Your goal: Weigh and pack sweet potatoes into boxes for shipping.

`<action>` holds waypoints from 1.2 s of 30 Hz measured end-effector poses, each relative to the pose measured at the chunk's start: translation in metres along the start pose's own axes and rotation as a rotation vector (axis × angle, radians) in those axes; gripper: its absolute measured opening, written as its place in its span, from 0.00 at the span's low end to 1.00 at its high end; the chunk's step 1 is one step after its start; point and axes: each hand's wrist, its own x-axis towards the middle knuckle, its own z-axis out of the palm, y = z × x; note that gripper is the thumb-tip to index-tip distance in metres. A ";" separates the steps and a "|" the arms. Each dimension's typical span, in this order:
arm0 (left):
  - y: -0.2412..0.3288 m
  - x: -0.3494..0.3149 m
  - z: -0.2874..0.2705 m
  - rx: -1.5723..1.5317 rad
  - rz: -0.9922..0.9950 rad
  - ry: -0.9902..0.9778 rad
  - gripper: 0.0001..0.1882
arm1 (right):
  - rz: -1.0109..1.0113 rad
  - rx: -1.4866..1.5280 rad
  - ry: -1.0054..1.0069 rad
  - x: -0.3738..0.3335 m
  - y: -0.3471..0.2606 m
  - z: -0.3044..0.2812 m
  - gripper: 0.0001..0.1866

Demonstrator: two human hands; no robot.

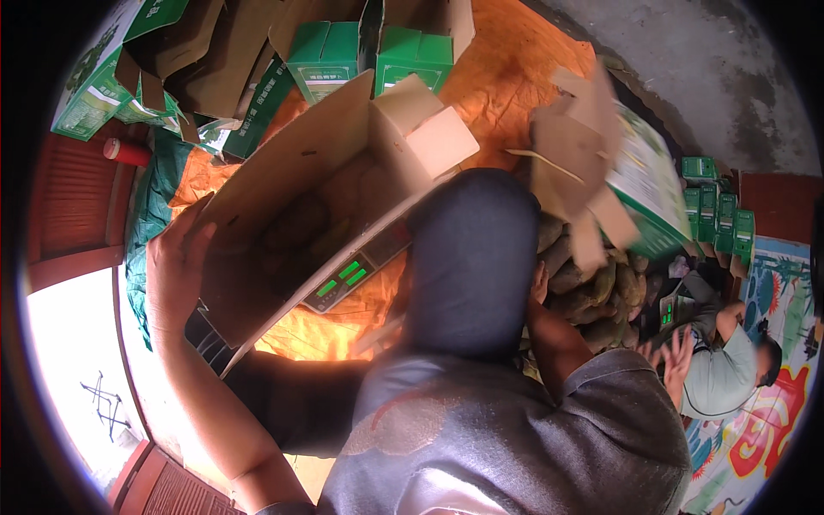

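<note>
A large open cardboard box [292, 154] sits tilted in view, with rounded, dark produce [318, 215] dimly visible inside. My left hand [178, 262] is closed on the box's left side, its fingers at the upper edge. Under the box, a digital scale [348, 276] shows lit green displays. My right arm reaches down beside my bent knee, and my right hand [539, 283] is mostly hidden behind it, next to a pile of brownish-green, oblong produce [601, 296]. Whether it holds anything cannot be seen.
Green open cartons [412, 53] stand at the far side on an orange sheet [506, 60]. A green and white carton [648, 184] with blurred flaps is beyond the pile. At right, another person [730, 369] sits near a second lit scale [667, 311]. Small green boxes [721, 215] are stacked behind.
</note>
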 end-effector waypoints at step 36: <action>-0.007 0.005 -0.020 -0.153 -0.017 -0.014 0.18 | 0.187 0.950 0.607 0.045 0.193 -0.127 0.45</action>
